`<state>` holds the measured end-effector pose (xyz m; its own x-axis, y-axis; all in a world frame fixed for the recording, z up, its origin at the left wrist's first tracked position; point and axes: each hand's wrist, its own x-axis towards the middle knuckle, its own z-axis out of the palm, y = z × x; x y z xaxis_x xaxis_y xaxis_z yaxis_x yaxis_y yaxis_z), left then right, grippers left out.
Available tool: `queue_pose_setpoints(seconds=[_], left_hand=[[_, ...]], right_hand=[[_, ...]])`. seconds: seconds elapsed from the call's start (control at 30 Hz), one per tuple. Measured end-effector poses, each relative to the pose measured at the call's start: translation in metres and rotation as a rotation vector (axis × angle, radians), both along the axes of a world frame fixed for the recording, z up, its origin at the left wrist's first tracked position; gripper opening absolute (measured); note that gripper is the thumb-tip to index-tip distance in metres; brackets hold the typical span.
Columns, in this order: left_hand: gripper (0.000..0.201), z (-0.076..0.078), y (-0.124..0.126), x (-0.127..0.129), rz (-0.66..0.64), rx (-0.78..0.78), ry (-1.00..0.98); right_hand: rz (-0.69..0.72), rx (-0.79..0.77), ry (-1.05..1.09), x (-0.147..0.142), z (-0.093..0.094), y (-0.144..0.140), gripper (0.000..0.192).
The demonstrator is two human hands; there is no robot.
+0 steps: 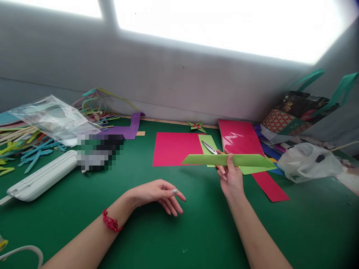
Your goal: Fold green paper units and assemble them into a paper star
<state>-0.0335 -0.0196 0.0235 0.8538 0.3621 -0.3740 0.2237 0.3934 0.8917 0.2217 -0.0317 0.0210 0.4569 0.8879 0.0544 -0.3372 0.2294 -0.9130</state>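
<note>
My right hand [232,179] pinches a folded strip of green paper [248,160] with slanted ends, holding it level above the table. Over the green tabletop, my left hand [161,194] hovers with its fingers apart and nothing in them; a red braided bracelet [111,221] circles that wrist. Beyond the strip, a pair of scissors [209,147] lies partly hidden by the right hand, on a light green sheet [206,140]. To its left is a pink-red sheet [176,147] lying flat. A red paper strip [270,186] is on the table right of my right hand.
A green and red paper star [196,126] sits by the wall. Red paper in clear wrap [239,134], a plastic bag [305,162] and a patterned gift bag [291,112] stand right. Left are a white device [45,175], purple paper [135,125] and several coloured pipe cleaners [36,153].
</note>
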Motion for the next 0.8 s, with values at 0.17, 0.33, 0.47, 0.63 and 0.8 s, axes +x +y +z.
queue_pose_setpoints(seconds=[0.17,0.33,0.47,0.63,0.8], left_hand=[[0.053,-0.007,-0.004,0.011,0.094,-0.089,-0.197],[0.064,-0.009,0.000,0.014,0.276,-0.172,-0.315],[0.057,-0.007,-0.002,0.018,0.369,-0.130,-0.306],[0.046,-0.010,-0.001,0.021,0.562,-0.113,-0.339],[0.044,-0.012,0.004,0.023,0.942,0.067,-0.424]], right_hand=[[0.256,0.062,-0.094,-0.038,0.006,-0.013,0.021],[0.577,0.107,-0.529,-0.051,0.002,-0.022,0.016],[0.727,0.181,-0.625,-0.060,-0.001,-0.027,0.019],[0.626,0.050,-0.534,-0.065,-0.002,-0.025,0.034],[0.551,-0.104,-0.401,-0.074,-0.008,-0.020,0.049]])
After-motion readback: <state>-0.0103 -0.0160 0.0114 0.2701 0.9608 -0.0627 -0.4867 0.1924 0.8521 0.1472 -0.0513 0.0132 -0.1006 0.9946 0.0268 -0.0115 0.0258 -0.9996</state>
